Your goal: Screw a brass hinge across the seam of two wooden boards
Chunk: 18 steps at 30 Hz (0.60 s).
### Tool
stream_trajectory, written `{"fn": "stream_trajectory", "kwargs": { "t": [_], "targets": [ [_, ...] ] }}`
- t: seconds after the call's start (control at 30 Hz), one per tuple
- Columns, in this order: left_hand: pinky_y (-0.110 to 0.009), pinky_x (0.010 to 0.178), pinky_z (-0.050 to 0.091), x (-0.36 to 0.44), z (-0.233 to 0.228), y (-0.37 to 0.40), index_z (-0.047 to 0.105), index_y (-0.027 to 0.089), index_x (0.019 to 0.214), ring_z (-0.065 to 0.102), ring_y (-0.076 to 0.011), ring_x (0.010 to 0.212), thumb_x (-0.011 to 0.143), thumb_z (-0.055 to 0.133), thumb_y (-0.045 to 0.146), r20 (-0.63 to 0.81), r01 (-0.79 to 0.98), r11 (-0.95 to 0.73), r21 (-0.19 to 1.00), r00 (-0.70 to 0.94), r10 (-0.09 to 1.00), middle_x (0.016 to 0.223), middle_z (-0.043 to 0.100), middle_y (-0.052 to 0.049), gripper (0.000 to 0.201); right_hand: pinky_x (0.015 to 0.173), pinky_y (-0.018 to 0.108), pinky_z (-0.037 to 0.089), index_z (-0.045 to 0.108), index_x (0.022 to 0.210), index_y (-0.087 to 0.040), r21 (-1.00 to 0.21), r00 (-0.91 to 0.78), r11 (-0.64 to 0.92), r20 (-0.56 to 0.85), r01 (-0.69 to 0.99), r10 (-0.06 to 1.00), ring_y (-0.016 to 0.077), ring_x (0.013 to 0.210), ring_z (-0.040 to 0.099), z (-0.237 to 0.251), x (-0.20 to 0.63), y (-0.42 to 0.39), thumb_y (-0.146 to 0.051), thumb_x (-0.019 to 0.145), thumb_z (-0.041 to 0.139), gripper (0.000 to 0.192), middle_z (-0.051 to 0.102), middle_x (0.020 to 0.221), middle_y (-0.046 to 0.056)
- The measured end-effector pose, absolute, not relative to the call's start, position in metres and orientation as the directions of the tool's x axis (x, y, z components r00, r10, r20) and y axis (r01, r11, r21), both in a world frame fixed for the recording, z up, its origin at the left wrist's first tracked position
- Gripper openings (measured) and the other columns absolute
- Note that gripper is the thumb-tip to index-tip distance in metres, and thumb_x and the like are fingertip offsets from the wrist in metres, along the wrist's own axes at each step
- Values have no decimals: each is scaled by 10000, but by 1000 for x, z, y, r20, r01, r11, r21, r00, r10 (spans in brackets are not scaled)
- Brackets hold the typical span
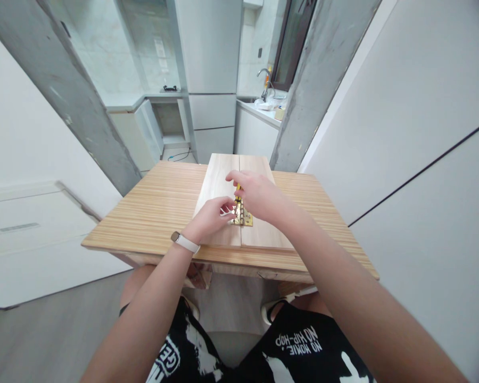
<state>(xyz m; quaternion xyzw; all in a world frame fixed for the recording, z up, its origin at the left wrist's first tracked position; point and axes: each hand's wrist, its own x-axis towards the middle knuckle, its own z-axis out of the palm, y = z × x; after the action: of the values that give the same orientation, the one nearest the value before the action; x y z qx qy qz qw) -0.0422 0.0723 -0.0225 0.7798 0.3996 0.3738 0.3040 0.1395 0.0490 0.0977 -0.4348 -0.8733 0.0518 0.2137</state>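
Note:
A gold-coloured metal hinge (241, 215) lies over the seam between two pale wooden boards (259, 234) laid side by side. My right hand (257, 194) is closed around a yellow and black screwdriver (238, 192), held upright with its lower end over the hinge's left leaf. At the left leaf, my left hand (214, 215) has its fingers bent together by the tool's lower end. Whatever sits between those fingertips is too small to make out. A white-banded watch (186, 242) is on my left wrist.
The boards rest on a wood-grain table (151, 213) in front of my knees. White panels (415, 133) stand close on the right, with a white wall on the left. Beyond the table are a fridge (211, 64) and a sink tap (265, 80).

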Motion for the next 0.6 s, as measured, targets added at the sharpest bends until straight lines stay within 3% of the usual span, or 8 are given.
{"fn": "stream_trajectory", "kwargs": {
  "t": [0.17, 0.27, 0.4, 0.6],
  "targets": [
    [-327, 742, 533, -38, -38, 72, 735, 191, 860, 665, -205, 778, 867, 706, 222, 330, 449, -542, 710, 467, 820, 826, 727, -45, 43, 870, 331, 488, 570, 1292, -216, -342, -501, 614, 366, 711, 784, 216, 1027, 649, 102, 139, 44, 2, 870, 528, 477, 654, 1280, 114],
    [-322, 719, 510, -36, -37, 72, 712, 191, 813, 657, -210, 752, 886, 679, 209, 327, 474, -556, 682, 482, 813, 794, 719, -44, 82, 885, 328, 500, 512, 1339, -239, -454, -491, 590, 326, 668, 808, 208, 1017, 664, 104, 138, 40, -2, 868, 516, 527, 703, 1207, 82],
    [-312, 656, 446, -36, -34, 72, 661, 197, 765, 618, -207, 694, 889, 671, 203, 325, 512, -566, 647, 486, 811, 749, 694, -36, 124, 897, 314, 519, 494, 1336, -264, -588, -486, 571, 316, 573, 815, 179, 1029, 678, 103, 140, 37, 14, 853, 480, 557, 706, 1262, 66],
    [-314, 670, 423, -36, -33, 69, 654, 196, 816, 626, -203, 728, 908, 666, 208, 316, 491, -559, 669, 493, 811, 800, 708, -32, 93, 995, 384, 528, 531, 1328, -257, -607, -499, 641, 417, 469, 760, 204, 1169, 652, 102, 146, 34, 13, 861, 429, 549, 679, 1305, 82]
  ]
}}
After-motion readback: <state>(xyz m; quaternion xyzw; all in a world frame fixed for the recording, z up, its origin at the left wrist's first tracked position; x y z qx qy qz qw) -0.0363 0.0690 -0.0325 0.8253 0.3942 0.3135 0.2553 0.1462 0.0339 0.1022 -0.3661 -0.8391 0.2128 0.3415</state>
